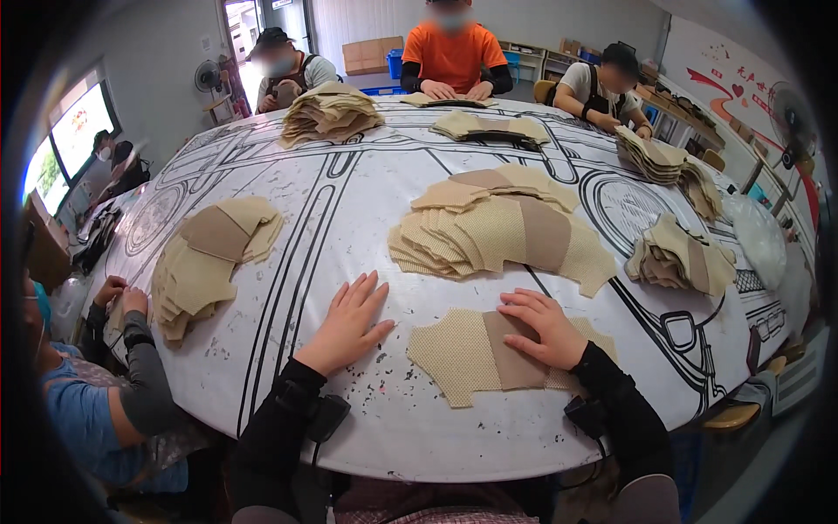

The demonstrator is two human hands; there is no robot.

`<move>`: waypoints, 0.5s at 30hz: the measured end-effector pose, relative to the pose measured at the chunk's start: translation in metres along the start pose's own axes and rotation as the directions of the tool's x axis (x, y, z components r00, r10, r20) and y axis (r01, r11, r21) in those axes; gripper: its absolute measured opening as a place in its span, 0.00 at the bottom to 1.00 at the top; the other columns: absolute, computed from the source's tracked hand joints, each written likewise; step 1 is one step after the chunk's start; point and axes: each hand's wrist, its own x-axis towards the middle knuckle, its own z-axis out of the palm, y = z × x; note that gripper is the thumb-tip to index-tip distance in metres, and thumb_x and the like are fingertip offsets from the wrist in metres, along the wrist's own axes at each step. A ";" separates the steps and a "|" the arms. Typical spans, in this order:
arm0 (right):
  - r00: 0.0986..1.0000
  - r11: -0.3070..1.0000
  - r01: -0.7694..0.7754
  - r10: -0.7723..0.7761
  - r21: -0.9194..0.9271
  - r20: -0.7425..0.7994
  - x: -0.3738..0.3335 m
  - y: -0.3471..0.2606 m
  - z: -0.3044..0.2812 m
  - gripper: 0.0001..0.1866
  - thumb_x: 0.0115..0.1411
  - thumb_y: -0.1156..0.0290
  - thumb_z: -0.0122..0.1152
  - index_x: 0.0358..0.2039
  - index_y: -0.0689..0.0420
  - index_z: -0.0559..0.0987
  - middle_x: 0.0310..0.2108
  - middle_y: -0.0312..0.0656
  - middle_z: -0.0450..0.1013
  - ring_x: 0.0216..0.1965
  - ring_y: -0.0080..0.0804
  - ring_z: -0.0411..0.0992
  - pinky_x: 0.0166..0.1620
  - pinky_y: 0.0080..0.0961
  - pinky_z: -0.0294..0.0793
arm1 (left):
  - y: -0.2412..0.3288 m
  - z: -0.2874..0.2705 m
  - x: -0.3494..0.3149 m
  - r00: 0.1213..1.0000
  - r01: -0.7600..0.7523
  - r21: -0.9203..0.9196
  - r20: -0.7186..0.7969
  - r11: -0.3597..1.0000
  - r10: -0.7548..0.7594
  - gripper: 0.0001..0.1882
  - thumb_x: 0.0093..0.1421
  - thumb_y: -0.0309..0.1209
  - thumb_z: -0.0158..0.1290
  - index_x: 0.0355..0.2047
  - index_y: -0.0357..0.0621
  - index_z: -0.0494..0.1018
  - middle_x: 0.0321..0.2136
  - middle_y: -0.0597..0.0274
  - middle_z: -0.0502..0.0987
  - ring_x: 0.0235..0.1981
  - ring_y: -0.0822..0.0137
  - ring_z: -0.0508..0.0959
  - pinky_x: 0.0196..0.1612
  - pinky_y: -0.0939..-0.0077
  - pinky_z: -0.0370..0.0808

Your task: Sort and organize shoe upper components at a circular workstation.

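Note:
One cut fabric piece (pixel 449 348), cream mesh with a brown band across its middle, lies flat on the table in front of me. My right hand (pixel 548 327) rests on its right part, fingers stretched out and hiding some of the band. To the left of the piece, my left hand (pixel 347 323) lies on the white tabletop with fingers apart, holding nothing. Just beyond my hands is a fanned stack of similar pieces (pixel 471 231), its top one showing a brown band. Black sleeves cover both my forearms.
The large table (pixel 288 210) has black line drawings and dark scraps. More stacks lie at left (pixel 209 231), far left (pixel 327 113), far middle (pixel 489 128) and right (pixel 681 253). Co-workers sit around the table, one close at left (pixel 105 410). A clear plastic bag (pixel 756 240) sits at right.

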 end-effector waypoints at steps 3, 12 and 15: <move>1.000 1.000 0.000 0.000 0.008 0.002 0.001 -0.001 0.000 0.26 0.61 0.60 0.65 0.58 0.55 0.73 0.64 0.43 0.65 0.67 0.45 0.57 0.67 0.41 0.56 | 0.000 -0.001 -0.001 1.000 0.002 -0.001 0.000 1.000 -0.002 0.34 0.68 0.45 0.48 0.67 0.38 0.57 0.70 0.45 0.53 0.73 0.52 0.48 0.73 0.56 0.42; 1.000 1.000 0.006 -0.006 -0.011 -0.020 0.000 0.001 0.002 0.26 0.62 0.57 0.64 0.57 0.54 0.74 0.63 0.43 0.66 0.66 0.45 0.59 0.66 0.41 0.57 | -0.003 0.001 0.000 1.000 -0.009 0.004 -0.009 1.000 0.009 0.34 0.68 0.45 0.48 0.67 0.38 0.57 0.70 0.44 0.52 0.73 0.52 0.48 0.73 0.57 0.42; 1.000 1.000 0.006 -0.006 -0.006 -0.021 0.001 0.001 0.002 0.26 0.62 0.57 0.64 0.57 0.54 0.74 0.63 0.43 0.66 0.66 0.45 0.59 0.66 0.41 0.57 | -0.002 0.001 0.000 1.000 -0.003 0.013 -0.004 1.000 0.003 0.34 0.68 0.45 0.48 0.67 0.37 0.58 0.70 0.44 0.52 0.73 0.52 0.47 0.73 0.57 0.42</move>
